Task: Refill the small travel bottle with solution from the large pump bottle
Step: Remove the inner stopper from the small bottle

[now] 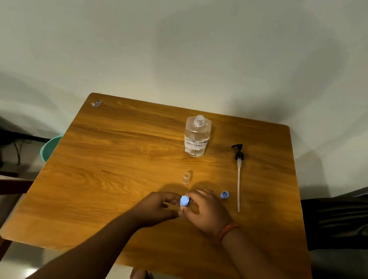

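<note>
On a wooden table (pixel 102 199), both hands gripped one blue-capped travel bottle (pixel 184 202), left hand (pixel 158 207) steadying, right hand (pixel 207 211) pinching the cap. One large bottle (pixel 196 136) stood uncapped, its single pump (pixel 238 169) lying alongside. A second small bottle (pixel 187 177) stood open, one loose blue cap (pixel 224 195) nearby; capping seemed underway.

Blue cap (pixel 184 200), black pump head (pixel 238 151) (clear tube), wood-grain table (pixel 113 176).

table (pixel 102 199): wood grain, smooth, satin sheen
large bottle (pixel 196 136): clear glossy plastic, white paper label
pump head (pixel 238 151): black plastic, translucent tube
loose cap (pixel 224 194): blue plastic
wall (pixel 194 33): matt, plain
</note>
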